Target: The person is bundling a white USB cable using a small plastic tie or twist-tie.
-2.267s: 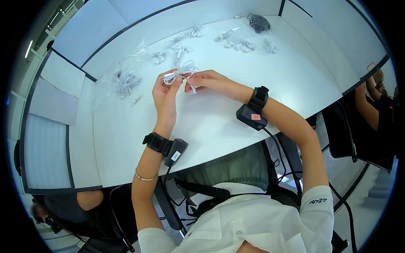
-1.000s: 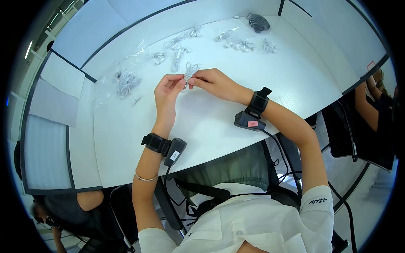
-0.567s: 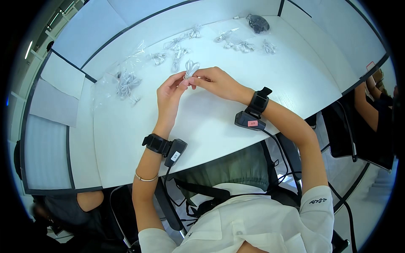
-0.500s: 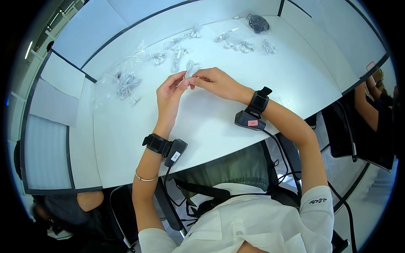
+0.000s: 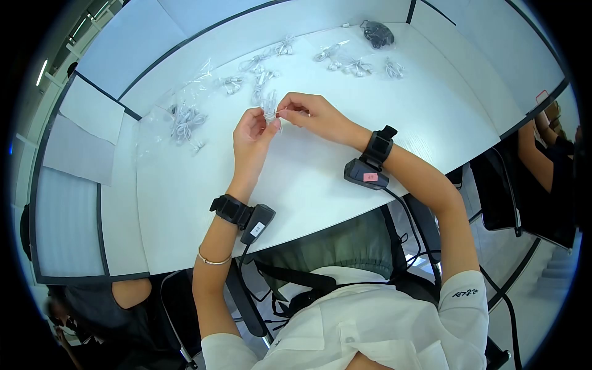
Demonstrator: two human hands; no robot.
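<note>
A small coiled bundle of white cable (image 5: pixel 269 106) stands upright above the middle of the white desk. My left hand (image 5: pixel 251 132) grips its lower part between thumb and fingers, and the loops stick up beyond the fingertips. To the right of the bundle, my right hand (image 5: pixel 313 115) is closed in a pinch on what looks like a thin strand running from the coil. A short cable end hangs below my left thumb. Just behind my hands lies another white cable bundle (image 5: pixel 262 78), with a further bundle (image 5: pixel 232 85) to its left.
A pile of white cables (image 5: pixel 186 122) lies at the left beside clear plastic bags (image 5: pixel 157 137). Several bundles (image 5: pixel 357 68) are at the back right, near a dark mesh-like bundle (image 5: pixel 377 34). Partition walls (image 5: pixel 203 46) enclose the desk. Black cords hang from both wrist devices.
My right hand has drawn away from the bundle to the right and its fingers have curled. My left hand still holds the bundle, now slightly further left and more upright.
</note>
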